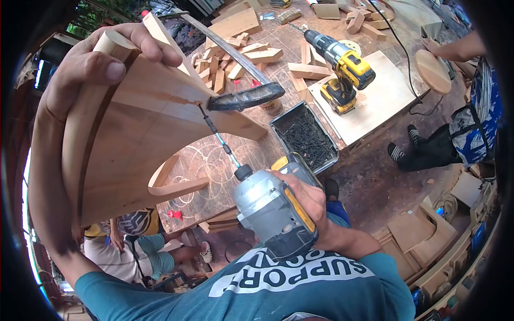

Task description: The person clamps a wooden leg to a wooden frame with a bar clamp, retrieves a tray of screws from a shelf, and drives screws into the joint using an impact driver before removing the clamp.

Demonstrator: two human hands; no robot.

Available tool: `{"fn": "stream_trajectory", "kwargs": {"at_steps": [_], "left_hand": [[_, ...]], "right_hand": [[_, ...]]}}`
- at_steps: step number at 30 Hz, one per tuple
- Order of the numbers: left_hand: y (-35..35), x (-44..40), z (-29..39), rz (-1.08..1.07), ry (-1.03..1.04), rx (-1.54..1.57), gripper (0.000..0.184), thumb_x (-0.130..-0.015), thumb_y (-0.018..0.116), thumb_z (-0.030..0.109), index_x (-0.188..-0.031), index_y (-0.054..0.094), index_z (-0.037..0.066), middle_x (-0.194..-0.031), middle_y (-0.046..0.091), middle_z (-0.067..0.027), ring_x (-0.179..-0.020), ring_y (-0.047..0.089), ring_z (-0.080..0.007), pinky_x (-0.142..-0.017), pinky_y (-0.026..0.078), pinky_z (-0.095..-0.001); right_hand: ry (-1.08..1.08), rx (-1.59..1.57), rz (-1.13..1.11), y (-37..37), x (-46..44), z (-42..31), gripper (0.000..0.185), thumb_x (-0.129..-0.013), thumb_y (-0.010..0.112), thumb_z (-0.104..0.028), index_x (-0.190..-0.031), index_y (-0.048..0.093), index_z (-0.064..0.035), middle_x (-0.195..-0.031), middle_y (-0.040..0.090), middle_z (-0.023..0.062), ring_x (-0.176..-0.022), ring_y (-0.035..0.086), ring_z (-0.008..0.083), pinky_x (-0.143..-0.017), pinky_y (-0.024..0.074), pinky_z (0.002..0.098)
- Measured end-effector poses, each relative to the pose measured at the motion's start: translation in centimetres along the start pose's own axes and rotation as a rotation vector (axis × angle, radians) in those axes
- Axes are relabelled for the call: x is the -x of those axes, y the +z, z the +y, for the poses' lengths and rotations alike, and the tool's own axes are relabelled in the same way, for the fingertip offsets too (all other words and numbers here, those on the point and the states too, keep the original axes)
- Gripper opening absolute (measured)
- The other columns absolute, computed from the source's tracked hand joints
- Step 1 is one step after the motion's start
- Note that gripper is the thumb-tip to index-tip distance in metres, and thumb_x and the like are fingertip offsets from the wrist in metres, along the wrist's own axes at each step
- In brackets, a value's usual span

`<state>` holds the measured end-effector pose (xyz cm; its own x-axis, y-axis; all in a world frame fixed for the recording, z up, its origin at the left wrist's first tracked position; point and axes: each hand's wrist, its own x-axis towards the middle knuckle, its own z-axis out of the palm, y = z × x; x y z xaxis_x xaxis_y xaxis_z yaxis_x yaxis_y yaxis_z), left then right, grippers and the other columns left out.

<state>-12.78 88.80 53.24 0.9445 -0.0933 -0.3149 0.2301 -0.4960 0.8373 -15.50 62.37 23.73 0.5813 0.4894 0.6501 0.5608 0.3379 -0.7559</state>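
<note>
- Driver (267, 203), one: in front of your chest; its long axis slants away from you toward the upper left, nose leading, rear toward your shirt (292, 270).
- Bit (217, 134), long and thin: in line with the driver, its tip at the panel's face, just beside the clamp pad.
- Right hand (309, 200), yours: wrapped around the driver's handle; you cannot tell how the trigger finger sits.
- Wooden panel (134, 128), one, with a curved cutout: at your left, tilted up above the table (214, 184).
- Rounded strip (88, 123): along the panel's left edge, long axis running from near your left arm up and away.
- Left hand (99, 67), yours: curled over the strip's upper end, gripping it.
- Clamp (246, 98): black pad against the panel, bar slanting to the upper left.
- Screw bin (334, 155): on the table, right of the panel.
- Yellow drill (345, 64): on a pale board (380, 101), chuck pointing away and left.
- Wood offcuts (262, 56): piled beyond the clamp.
</note>
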Motion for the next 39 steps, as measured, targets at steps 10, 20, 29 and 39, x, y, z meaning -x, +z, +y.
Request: {"fn": "stream_trajectory", "kwargs": {"at_steps": [10,20,29,39], "left_hand": [[0.4,0.1,0.2,-0.033,-0.042,0.06,0.042,-0.068,0.072,0.026,-0.103,0.068,0.003,-0.117,0.069,-0.0174,-0.129,0.06,-0.0324,-0.114,0.045,-0.052],[-2.6,-2.9,-1.4,-0.344,0.089,0.041,0.03,-0.066,0.076,0.037,-0.083,0.067,0.013,-0.092,0.065,-0.0069,-0.13,0.055,-0.038,-0.117,0.039,-0.0521],[-4.6,-4.0,-1.3,-0.56,0.011,0.022,0.03,-0.064,0.085,0.033,-0.081,0.065,0.018,-0.089,0.063,-0.0007,-0.126,0.053,-0.0254,-0.111,0.042,-0.0357],[-3.7,-4.0,-1.0,-0.569,0.02,-0.001,0.032,-0.06,0.088,0.03,-0.082,0.065,0.02,-0.088,0.065,0.0005,-0.121,0.055,-0.0226,-0.106,0.042,-0.0298]], "right_hand": [[0.014,0.044,0.018,-0.4,-0.7,-0.4,0.066,-0.079,0.081,-0.027,-0.128,0.058,0.0108,-0.114,0.07,0.0268,-0.097,0.073,0.0398,-0.084,0.0589,0.0431],[0.035,0.165,0.006,-0.5,-1.8,-0.4,0.056,-0.082,0.077,-0.025,-0.126,0.062,0.0056,-0.11,0.073,0.0197,-0.086,0.073,0.0323,-0.071,0.0553,0.0381],[0.022,0.154,-0.043,-0.8,-1.9,0.4,0.052,-0.083,0.077,-0.018,-0.126,0.063,0.0068,-0.109,0.074,0.0191,-0.081,0.072,0.0278,-0.067,0.052,0.0349],[0.055,0.175,-0.083,-1.1,-1.8,0.0,0.052,-0.084,0.076,-0.017,-0.127,0.062,0.0083,-0.108,0.073,0.0186,-0.078,0.07,0.0269,-0.066,0.0508,0.0343]]}}
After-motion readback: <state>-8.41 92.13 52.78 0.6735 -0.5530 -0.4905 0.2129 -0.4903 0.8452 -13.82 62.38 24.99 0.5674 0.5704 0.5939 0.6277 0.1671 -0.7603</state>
